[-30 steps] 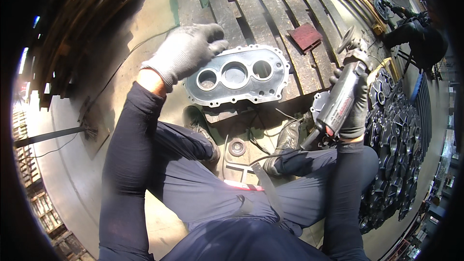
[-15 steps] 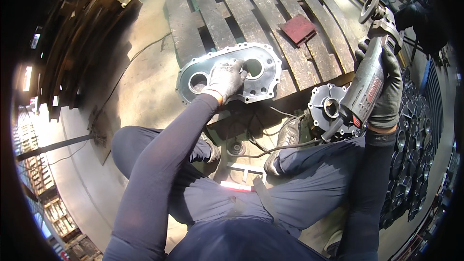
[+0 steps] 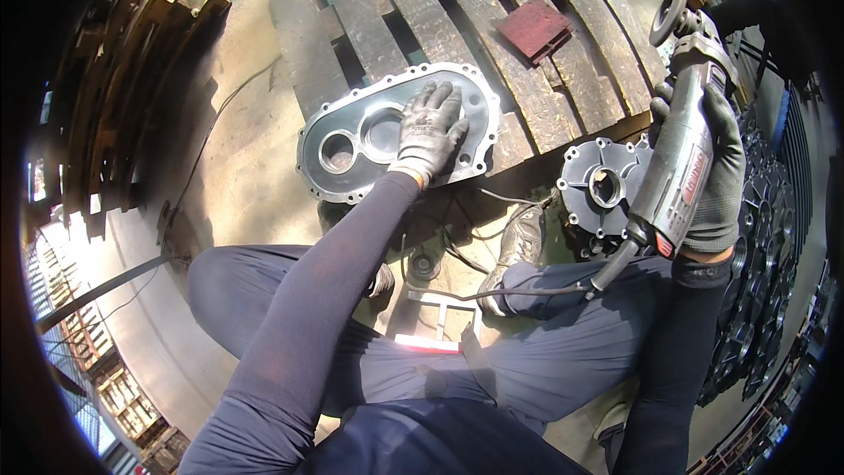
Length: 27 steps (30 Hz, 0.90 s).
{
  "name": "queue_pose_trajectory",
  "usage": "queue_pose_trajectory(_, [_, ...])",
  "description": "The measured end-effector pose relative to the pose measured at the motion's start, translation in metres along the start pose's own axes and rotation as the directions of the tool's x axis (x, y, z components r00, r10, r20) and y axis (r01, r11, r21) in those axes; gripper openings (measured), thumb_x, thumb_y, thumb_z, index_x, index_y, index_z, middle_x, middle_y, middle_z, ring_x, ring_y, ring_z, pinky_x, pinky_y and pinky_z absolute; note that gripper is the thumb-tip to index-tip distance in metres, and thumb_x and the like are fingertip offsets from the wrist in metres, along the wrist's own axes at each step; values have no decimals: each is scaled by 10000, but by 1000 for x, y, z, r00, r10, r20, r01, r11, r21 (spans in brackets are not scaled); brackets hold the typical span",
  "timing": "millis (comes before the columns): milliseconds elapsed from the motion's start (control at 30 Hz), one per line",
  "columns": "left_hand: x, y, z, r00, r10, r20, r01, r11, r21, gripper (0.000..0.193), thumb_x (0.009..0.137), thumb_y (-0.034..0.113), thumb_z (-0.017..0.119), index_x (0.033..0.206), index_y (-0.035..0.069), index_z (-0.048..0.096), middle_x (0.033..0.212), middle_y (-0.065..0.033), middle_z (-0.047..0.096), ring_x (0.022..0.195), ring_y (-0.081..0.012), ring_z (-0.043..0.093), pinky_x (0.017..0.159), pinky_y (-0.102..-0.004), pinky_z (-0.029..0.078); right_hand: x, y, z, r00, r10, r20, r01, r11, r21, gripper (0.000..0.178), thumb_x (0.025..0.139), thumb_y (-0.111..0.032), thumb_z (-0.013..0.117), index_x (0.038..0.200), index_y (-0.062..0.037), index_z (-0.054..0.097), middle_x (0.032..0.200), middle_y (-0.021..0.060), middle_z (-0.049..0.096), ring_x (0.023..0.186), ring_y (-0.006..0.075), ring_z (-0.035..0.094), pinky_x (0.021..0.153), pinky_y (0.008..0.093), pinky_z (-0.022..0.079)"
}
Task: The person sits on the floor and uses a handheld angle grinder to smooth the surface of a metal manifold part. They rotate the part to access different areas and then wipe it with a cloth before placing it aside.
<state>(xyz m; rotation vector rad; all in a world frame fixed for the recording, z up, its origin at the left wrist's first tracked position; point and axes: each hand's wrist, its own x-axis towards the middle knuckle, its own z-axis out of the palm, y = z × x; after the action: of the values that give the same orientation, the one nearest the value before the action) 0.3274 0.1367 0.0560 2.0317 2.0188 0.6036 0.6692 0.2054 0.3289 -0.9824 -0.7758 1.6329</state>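
Note:
My left hand (image 3: 431,130), in a grey work glove, lies with fingers stretched out on a cast metal housing cover (image 3: 347,178). This oblong silver cover has round bores and small bolt lugs round its rim. It rests on the near edge of a wooden pallet. At the right, my right hand (image 3: 716,167), gloved too, is wrapped round the body of an angle grinder (image 3: 670,154). The grinder is held upright off the pallet, its disc (image 3: 669,12) at the top and its cord leaving the bottom. Whether the disc turns I cannot tell.
A dark red square block (image 3: 534,31) lies on the pallet (image 3: 422,13). Another round metal housing (image 3: 580,185) stands below the pallet's right edge. Many dark castings (image 3: 756,255) are stacked at the far right. The grinder's cord (image 3: 519,292) crosses between my legs. Stacked pallets (image 3: 132,88) stand left.
My left hand has opened flat and moved right across the cover, baring its middle bore. The cover is turned slightly, its right end higher. The grinder stays raised in my right hand.

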Motion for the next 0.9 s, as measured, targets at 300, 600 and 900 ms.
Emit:
queue_pose_trajectory(300, [-6, -35, -11, 980, 189, 66, -180, 976, -123, 652, 924, 125, 792, 1545, 122, 593, 1660, -165, 528, 1581, -410, 441, 1319, -527, 361, -8, 3, 18, 994, 108, -21, -109, 993, -44, 508, 1055, -346, 748, 1355, 47, 632, 1170, 218, 790, 1061, 303, 816, 864, 382, 700])
queue_pose_trajectory(600, [-24, -57, -13, 969, 245, 39, -237, 961, -144, 765, 861, -133, 608, 1572, 141, 548, 1661, -188, 517, 1522, -413, 513, 1258, -491, 457, -15, 11, 20, 986, 164, -29, -165, 986, -38, 531, 1062, -348, 748, 1425, 18, 620, 1162, 167, 789, 1028, 254, 817, 835, 342, 693])
queue_pose_trajectory(900, [-84, -62, -6, 963, -192, -187, 202, 979, 33, 515, 1071, 253, 637, 1546, 64, 580, 1617, -167, 560, 1498, -389, 515, 1250, -506, 425, -13, 9, 20, 991, 134, -7, -134, 990, -43, 482, 1060, -328, 754, 1385, 9, 640, 1223, 203, 775, 991, 249, 824, 786, 325, 718])
